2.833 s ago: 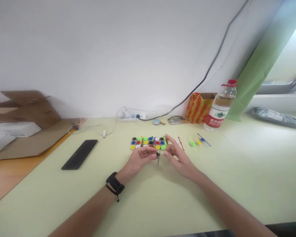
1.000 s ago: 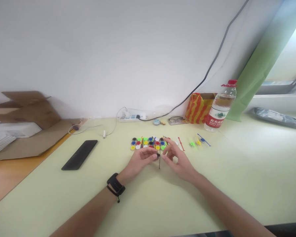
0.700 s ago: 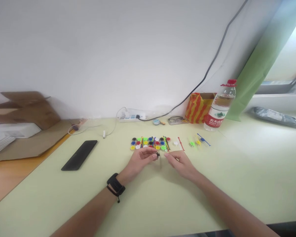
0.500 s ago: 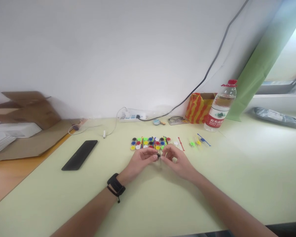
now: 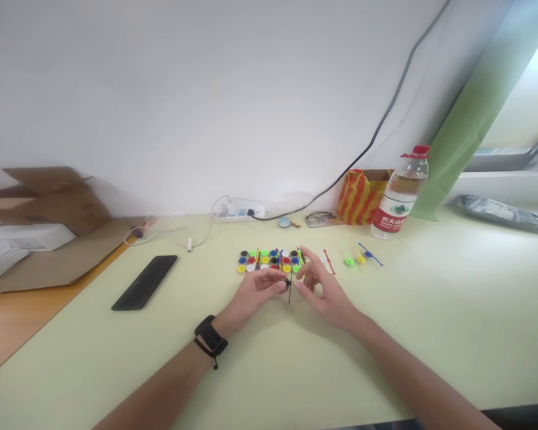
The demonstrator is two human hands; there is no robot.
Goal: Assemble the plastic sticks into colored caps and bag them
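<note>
Over the middle of the table, my left hand pinches a small black piece between thumb and fingertips. A thin dark stick stands roughly upright at that piece, its lower end pointing toward me. Just right of it is my right hand, its index finger raised and the thumb apart; it seems to hold nothing. Behind my hands lie rows of small coloured discs with coloured sticks across them, partly hidden by my fingers. To the right rest a red stick and several green, yellow and blue pieces.
A black phone-like slab lies left. Along the wall stand a power strip, a striped bag and a large water bottle. An open cardboard box occupies the far left. A grey plastic package sits far right.
My right hand's fingers have spread and the index finger has lifted. The thin stick, blurred before, now shows clearly beside the black piece. My left hand keeps its pinch.
</note>
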